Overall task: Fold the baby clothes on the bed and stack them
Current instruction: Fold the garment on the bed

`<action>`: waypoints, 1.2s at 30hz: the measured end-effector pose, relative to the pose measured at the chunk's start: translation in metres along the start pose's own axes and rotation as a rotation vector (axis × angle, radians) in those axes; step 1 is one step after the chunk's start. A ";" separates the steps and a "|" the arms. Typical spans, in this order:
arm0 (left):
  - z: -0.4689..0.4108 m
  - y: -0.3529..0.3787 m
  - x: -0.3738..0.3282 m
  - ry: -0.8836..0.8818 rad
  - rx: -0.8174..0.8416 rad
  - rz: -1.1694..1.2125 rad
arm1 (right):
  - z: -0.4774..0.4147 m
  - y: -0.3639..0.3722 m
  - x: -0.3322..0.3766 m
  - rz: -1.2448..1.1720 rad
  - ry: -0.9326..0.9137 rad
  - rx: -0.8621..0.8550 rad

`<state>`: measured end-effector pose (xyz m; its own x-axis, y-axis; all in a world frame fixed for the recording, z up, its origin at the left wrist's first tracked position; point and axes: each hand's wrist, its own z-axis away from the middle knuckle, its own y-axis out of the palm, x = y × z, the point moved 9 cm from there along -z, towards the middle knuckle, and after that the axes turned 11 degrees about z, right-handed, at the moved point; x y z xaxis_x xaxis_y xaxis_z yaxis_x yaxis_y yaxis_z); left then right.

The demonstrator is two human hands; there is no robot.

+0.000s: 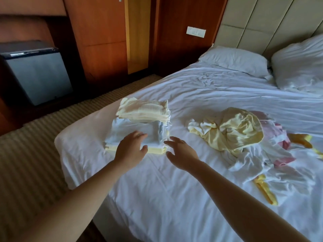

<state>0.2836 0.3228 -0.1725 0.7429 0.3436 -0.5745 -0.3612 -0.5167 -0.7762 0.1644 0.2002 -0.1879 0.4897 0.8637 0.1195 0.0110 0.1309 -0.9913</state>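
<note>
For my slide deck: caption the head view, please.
Left hand on the folded stack, right hand open beside it, unfolded clothes heaped on the bed.

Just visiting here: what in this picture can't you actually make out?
- Head view: the left hand covers the near part of the white folded stack, so its garments cannot be counted.
- Head view: the unfolded pile is crumpled over itself; its separate garments cannot be told apart.
- Head view: the right pillow is cut off by the picture's edge.
- Head view: the wall plate is too small to read.
- Head view: whether the right hand touches the stack is unclear.
</note>
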 end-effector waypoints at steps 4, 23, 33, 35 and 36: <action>0.002 0.019 -0.068 0.055 0.066 0.063 | 0.041 -0.031 -0.043 0.015 0.023 -0.071; -0.073 0.233 -0.219 0.130 0.338 0.215 | 0.038 -0.032 -0.296 0.000 0.262 -0.102; -0.083 0.270 -0.200 0.055 0.290 0.259 | -0.002 -0.008 -0.340 -0.159 0.506 -0.149; -0.084 0.273 -0.197 0.026 0.307 0.285 | -0.001 -0.010 -0.338 -0.135 0.481 -0.153; -0.084 0.274 -0.196 0.007 0.326 0.302 | 0.001 -0.011 -0.336 -0.128 0.455 -0.151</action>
<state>0.0867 0.0481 -0.2504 0.5804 0.2092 -0.7870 -0.7205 -0.3184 -0.6160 -0.0006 -0.0908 -0.2174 0.8068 0.5406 0.2384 0.2059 0.1210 -0.9711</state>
